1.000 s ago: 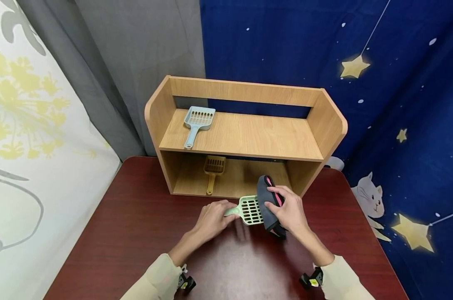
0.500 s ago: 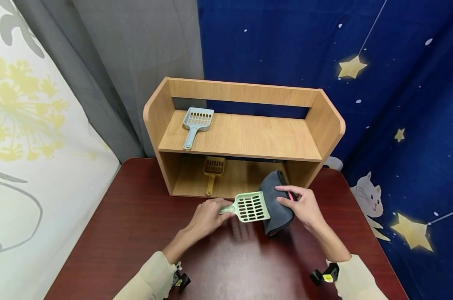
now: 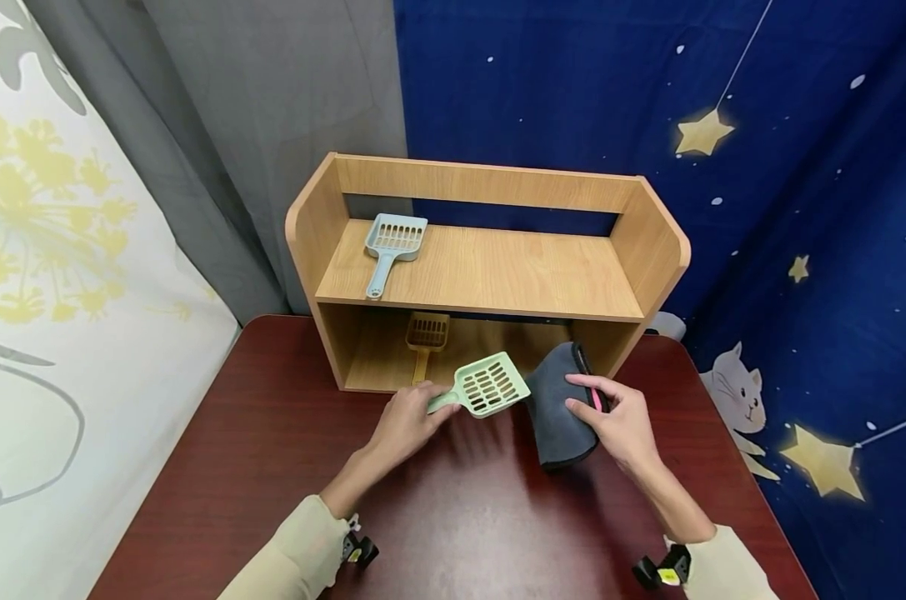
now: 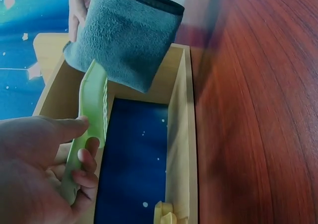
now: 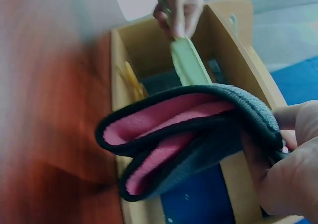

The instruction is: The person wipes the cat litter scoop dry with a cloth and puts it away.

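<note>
My left hand (image 3: 407, 421) grips the handle of a light green slotted litter scoop (image 3: 490, 385), held above the table in front of the shelf. In the left wrist view the fingers wrap round the green scoop's handle (image 4: 74, 167). A folded grey cloth (image 3: 559, 408) with black edging and a pink inner side hangs from my right hand (image 3: 623, 421), pinched between thumb and fingers. Its pink folds show in the right wrist view, where the cloth (image 5: 198, 119) partly hides the scoop (image 5: 189, 62). The scoop's tip lies close to the cloth; whether they touch I cannot tell.
A wooden two-tier shelf (image 3: 483, 262) stands at the back of the dark red table (image 3: 453, 533). On its upper board lies a light blue scoop (image 3: 394, 248); a yellow-brown scoop (image 3: 427, 335) lies on the lower one. Curtains hang behind.
My left hand has moved left and up, tilting the green scoop and drawing it out from against the cloth. The right hand has shifted right with the cloth, which has turned and spread wider.
</note>
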Available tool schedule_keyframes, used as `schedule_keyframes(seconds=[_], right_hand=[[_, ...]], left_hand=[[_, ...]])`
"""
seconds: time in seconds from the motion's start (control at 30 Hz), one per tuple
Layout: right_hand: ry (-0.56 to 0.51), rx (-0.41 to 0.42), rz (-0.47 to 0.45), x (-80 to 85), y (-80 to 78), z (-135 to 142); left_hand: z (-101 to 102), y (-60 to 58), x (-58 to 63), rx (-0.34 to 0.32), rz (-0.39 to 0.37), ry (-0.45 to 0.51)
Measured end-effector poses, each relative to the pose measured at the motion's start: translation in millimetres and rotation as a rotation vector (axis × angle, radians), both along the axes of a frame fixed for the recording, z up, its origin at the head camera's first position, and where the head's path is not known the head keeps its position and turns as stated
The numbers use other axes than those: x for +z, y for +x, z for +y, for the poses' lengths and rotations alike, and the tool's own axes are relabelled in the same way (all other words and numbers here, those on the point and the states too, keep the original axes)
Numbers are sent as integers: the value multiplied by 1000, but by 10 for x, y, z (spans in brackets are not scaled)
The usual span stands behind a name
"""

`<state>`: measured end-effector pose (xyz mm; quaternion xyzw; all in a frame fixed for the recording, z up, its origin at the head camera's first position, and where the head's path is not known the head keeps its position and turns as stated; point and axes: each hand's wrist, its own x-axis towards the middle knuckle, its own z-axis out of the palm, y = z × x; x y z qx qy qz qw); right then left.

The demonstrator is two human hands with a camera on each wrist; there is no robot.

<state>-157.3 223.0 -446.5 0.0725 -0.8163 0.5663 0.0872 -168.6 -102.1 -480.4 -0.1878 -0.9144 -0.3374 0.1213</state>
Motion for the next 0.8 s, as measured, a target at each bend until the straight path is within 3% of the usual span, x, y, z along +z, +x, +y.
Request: schedule_keyframes(seconds=[0.17, 0.3, 0.43, 0.63, 0.8], right_hand=[[-16, 6, 107, -140, 82, -253], [-87, 17, 211, -272, 175, -515], [-111, 68, 297, -382, 248, -750], [-106, 82, 287, -442, 282, -898], [-149, -15, 246, -256, 243, -809]], left_hand=[[63, -8, 9, 18, -6, 39], [149, 9, 8, 8, -24, 63], [237, 19, 7, 5, -46, 73], [284, 26, 8, 15, -60, 80], [220, 50, -8, 10, -31, 46]])
